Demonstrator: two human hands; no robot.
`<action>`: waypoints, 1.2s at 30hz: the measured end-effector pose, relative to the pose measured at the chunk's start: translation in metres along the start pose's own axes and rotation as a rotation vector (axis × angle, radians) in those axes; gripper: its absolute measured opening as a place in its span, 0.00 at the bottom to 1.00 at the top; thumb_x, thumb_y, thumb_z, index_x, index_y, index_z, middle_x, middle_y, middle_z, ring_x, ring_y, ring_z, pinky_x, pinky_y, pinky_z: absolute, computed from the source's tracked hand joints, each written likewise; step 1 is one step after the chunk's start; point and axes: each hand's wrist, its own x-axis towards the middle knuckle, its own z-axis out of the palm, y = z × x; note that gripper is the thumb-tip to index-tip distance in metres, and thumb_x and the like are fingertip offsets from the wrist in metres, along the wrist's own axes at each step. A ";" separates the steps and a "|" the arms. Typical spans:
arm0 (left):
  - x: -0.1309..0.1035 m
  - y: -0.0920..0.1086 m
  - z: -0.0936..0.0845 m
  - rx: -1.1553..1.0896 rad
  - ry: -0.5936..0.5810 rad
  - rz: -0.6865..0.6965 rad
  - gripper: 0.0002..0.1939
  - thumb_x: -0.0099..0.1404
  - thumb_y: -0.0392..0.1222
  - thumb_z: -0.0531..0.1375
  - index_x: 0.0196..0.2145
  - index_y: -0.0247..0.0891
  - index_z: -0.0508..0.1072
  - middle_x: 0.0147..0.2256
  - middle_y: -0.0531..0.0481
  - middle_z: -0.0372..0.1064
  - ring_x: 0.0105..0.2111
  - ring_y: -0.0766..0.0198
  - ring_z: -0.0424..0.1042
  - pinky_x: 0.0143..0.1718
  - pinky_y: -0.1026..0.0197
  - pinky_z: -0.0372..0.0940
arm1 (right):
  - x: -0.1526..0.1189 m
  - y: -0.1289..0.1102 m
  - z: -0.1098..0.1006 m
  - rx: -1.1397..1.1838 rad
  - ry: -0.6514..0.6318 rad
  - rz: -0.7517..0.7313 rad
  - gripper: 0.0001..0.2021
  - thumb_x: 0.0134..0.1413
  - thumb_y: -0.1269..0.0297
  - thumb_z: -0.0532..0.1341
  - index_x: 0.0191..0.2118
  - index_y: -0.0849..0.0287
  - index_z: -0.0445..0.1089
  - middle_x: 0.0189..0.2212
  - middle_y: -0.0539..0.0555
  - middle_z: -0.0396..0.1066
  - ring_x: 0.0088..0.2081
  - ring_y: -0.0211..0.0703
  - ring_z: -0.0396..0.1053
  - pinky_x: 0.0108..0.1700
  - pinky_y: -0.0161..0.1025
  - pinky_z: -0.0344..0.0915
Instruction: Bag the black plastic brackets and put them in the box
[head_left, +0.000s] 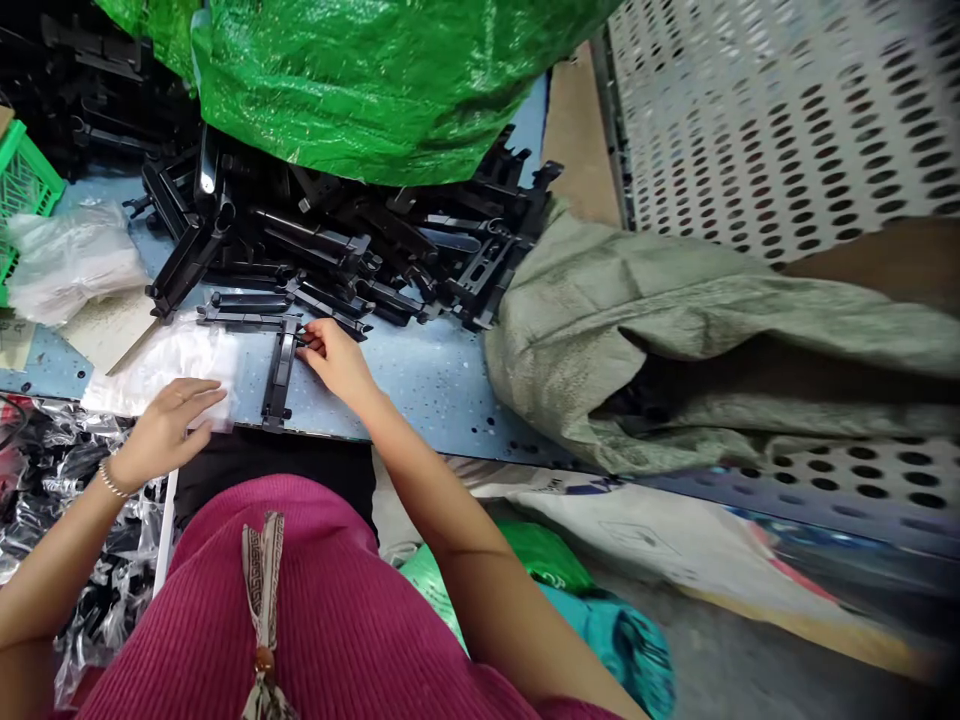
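Clock directions are read from the black part, which lies lengthwise at the near edge of the blue table. Coming in from three o'clock, the right hand is clamped on this part, thumb and fingertips pinching its side near the far end. At eight o'clock the left hand is empty, its fingers apart over clear bags; whether it touches them I cannot tell. A pile of black parts spreads from eleven round to two o'clock, and a shiny green sack covers its far side. White packets lie at ten o'clock, with a green basket just beyond. A grey-green sack slumps at three o'clock; a perforated panel stands at two.
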 end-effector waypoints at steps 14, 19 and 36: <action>0.117 0.054 0.094 -0.403 0.104 -0.289 0.39 0.60 0.34 0.56 0.69 0.35 0.57 0.62 0.35 0.65 0.64 0.45 0.64 0.67 0.37 0.58 | -0.010 -0.002 0.000 -0.141 0.131 -0.082 0.15 0.61 0.74 0.51 0.49 0.59 0.69 0.46 0.61 0.75 0.49 0.53 0.73 0.52 0.51 0.70; 0.104 0.060 0.085 -0.683 0.055 -0.244 0.41 0.68 0.41 0.54 0.74 0.42 0.44 0.75 0.43 0.43 0.74 0.49 0.45 0.74 0.42 0.44 | -0.038 -0.029 -0.027 -0.160 0.099 -0.177 0.14 0.67 0.69 0.52 0.54 0.58 0.67 0.47 0.60 0.76 0.46 0.50 0.74 0.50 0.48 0.70; 0.096 0.097 0.047 -0.504 -0.055 -0.157 0.44 0.72 0.52 0.56 0.76 0.42 0.39 0.71 0.36 0.51 0.68 0.42 0.57 0.70 0.35 0.51 | -0.054 -0.055 -0.060 0.424 -0.291 0.081 0.29 0.70 0.35 0.43 0.36 0.56 0.64 0.18 0.44 0.57 0.18 0.35 0.54 0.22 0.35 0.54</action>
